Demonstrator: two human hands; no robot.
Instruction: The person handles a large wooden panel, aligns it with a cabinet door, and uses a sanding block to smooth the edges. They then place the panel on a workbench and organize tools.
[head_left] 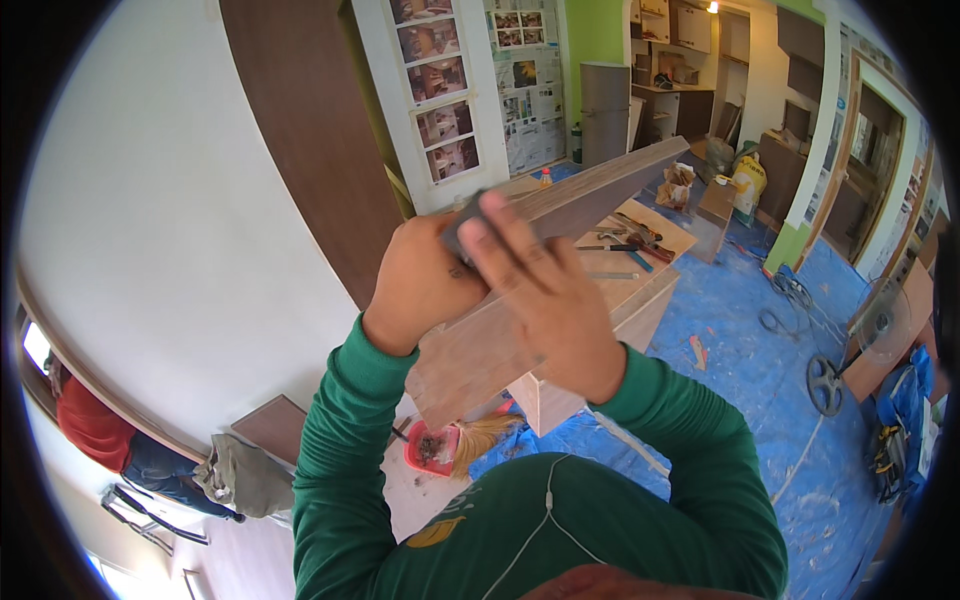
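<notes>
On the upper edge of the long brown wood-grain board [600,190]: dark grey block [463,226] | left hand [422,268] half-curled beside it, grip hidden | right hand [555,300] fingers outstretched against block, hold unclear | work seems under way; finished share cannot be told

Long brown wooden board [622,180] over pale wooden workbench [672,228]. Dark-handled metal tools [622,247] on workbench, right of board. Red plastic dustpan [412,459] below board's near end; straw-coloured bristle broom [484,440] just right. Blue plastic floor sheeting [740,310] right of workbench. Tall grey cabinet [605,110] behind.
</notes>
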